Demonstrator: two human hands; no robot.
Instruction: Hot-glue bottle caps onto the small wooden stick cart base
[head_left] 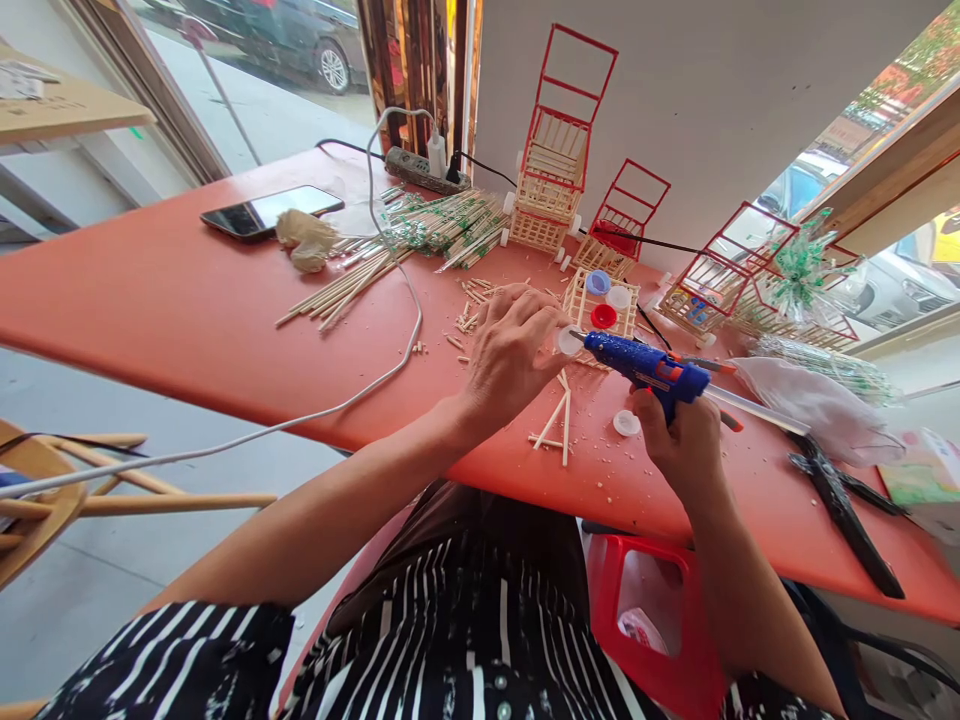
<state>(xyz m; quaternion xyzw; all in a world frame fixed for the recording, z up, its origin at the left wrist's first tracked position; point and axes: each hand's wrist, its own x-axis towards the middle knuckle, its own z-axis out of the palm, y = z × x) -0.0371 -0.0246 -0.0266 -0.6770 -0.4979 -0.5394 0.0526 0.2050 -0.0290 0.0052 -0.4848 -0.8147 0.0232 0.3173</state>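
My right hand (679, 440) grips a blue hot glue gun (645, 365) with its nozzle pointing left at a small white bottle cap (568, 341). My left hand (514, 350) pinches that cap between its fingertips just above the orange table (187, 310). Under the hands lies a small frame of glued wooden sticks (556, 425). Another white cap (625, 423) lies on the table beside my right hand. A stick-built tray (581, 290) just behind holds blue, white and red caps.
Piles of wooden sticks (352, 280) and green-wrapped sticks (442, 220) lie at mid table. Red-framed stick carts (559, 150) stand at the back. A phone (266, 212), power strip (424, 170), white cable (360, 395), black tool (844, 510), plastic bag (817, 405) and red stool (652, 610) are around.
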